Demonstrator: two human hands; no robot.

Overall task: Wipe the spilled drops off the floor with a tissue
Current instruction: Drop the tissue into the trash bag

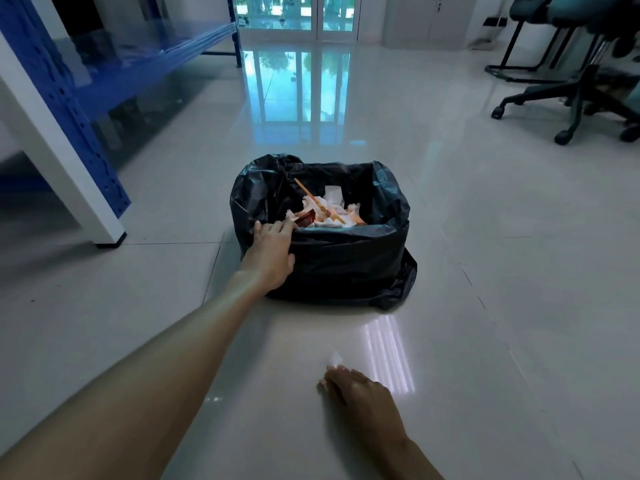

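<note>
My right hand (pixel 360 393) is low on the glossy tiled floor (pixel 485 306), closed over a white tissue (pixel 334 359) that sticks out past the fingertips. My left hand (pixel 270 254) reaches forward and grips the near left rim of a bin lined with a black bag (pixel 346 265). The bin holds crumpled tissues, wrappers and a pair of chopsticks. I cannot make out any drops on the shiny floor.
A blue metal shelf rack (pixel 69 98) and a white table leg (pixel 69 168) stand at the left. Wheeled office chairs (pixel 581 91) are at the far right. Glass doors (pixel 298 15) lie straight ahead.
</note>
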